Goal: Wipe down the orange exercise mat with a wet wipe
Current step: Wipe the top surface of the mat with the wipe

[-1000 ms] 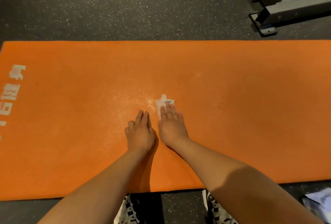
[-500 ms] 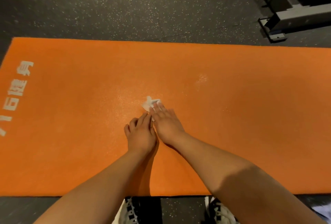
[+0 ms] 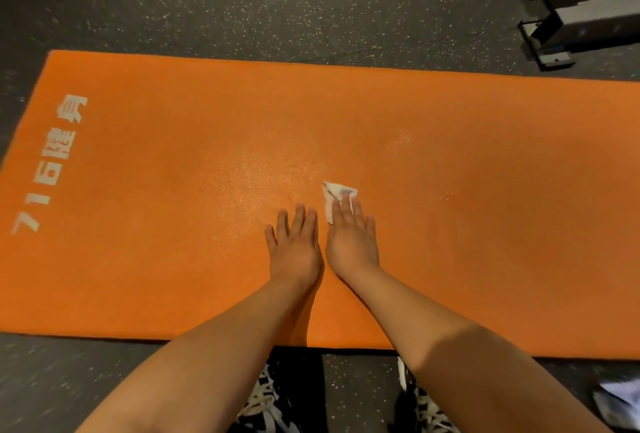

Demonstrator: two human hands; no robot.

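On the mat, left hand lies just beside right hand, which rests on the wipe

Mat matt, grainy, wet sheen; wipe prob. thin cloth; floor speckled rubber.

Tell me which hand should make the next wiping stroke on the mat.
Right. The right hand has the wipe pressed under its straight fingers on the orange mat. The left hand lies flat beside it with nothing under it.
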